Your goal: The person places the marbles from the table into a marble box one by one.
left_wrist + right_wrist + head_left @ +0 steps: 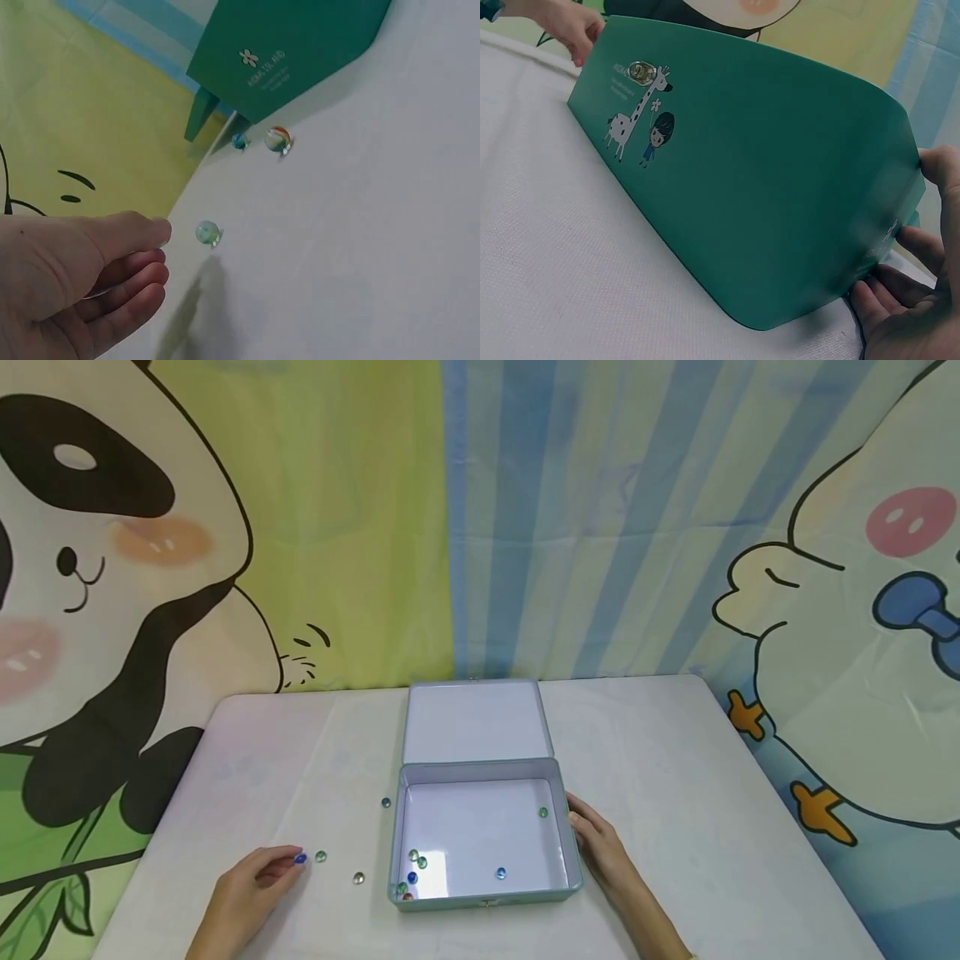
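Observation:
Between its thumb and fingertips, the left hand (251, 889) pinches a blue glass marble (301, 858) just above the table; in the left wrist view the fingers hide it. Right beside it lies a pale green marble (321, 856). A green tin box (300, 52) stands at the middle, its hinged lid (476, 722) tipped back. Against the box's right wall, the right hand (611, 856) holds that end, thumb at the upper edge and fingers lower down (900, 285). Inside are several marbles, mostly front left, plus a blue one (501, 873) and a green one (543, 812).
Left of the box, a clear swirled marble (358, 877) and a dark teal marble (386, 802) lie on the white-covered table (637, 735). A metal clasp (641, 73) is on the box's front. Printed curtains (360, 527) hang behind the table.

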`<action>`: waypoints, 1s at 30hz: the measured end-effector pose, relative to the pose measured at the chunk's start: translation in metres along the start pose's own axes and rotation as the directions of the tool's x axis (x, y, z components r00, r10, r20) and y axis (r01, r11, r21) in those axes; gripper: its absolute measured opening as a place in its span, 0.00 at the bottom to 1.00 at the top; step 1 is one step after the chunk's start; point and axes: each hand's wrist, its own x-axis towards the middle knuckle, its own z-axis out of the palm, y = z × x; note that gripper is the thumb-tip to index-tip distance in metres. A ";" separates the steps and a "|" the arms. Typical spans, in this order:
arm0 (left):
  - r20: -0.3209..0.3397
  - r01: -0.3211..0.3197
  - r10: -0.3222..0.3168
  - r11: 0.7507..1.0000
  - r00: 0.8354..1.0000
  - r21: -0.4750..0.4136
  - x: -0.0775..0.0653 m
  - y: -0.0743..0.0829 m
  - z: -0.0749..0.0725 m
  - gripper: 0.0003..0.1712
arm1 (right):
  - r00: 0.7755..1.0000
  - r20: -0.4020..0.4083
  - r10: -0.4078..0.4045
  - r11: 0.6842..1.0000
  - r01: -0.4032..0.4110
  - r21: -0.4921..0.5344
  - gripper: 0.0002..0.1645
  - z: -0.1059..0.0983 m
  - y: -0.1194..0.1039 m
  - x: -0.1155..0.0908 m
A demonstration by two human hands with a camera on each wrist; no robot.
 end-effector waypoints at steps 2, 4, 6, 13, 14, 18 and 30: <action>-0.048 -0.063 0.061 0.997 0.997 -0.046 -0.003 0.006 -0.001 0.14 | 1.000 -0.001 -0.003 1.000 0.003 -0.002 0.36 0.000 -0.001 0.000; -0.076 -0.118 0.110 0.988 0.991 -0.099 -0.005 0.016 -0.003 0.14 | 1.000 -0.001 -0.007 1.000 0.007 0.001 0.36 0.000 -0.002 0.000; -0.063 -0.137 0.129 0.979 0.990 -0.151 -0.009 0.026 -0.005 0.13 | 1.000 -0.001 -0.005 1.000 0.005 -0.003 0.36 0.000 -0.002 0.000; 0.033 -0.162 0.179 0.943 0.983 -0.290 -0.021 0.056 -0.001 0.12 | 1.000 0.006 -0.015 1.000 0.015 -0.002 0.36 0.000 0.001 0.000; 0.039 -0.174 0.195 0.938 0.980 -0.301 -0.022 0.059 0.000 0.11 | 1.000 0.007 -0.015 1.000 0.015 -0.004 0.36 -0.001 0.001 0.000; 0.040 -0.280 0.315 0.887 0.948 -0.367 -0.024 0.071 0.005 0.12 | 1.000 0.004 -0.013 1.000 0.013 -0.016 0.36 0.000 0.001 0.001; 0.122 -0.454 0.603 0.704 0.789 -0.546 -0.013 0.103 0.022 0.10 | 1.000 -0.001 -0.018 1.000 0.018 0.005 0.36 0.000 0.001 0.000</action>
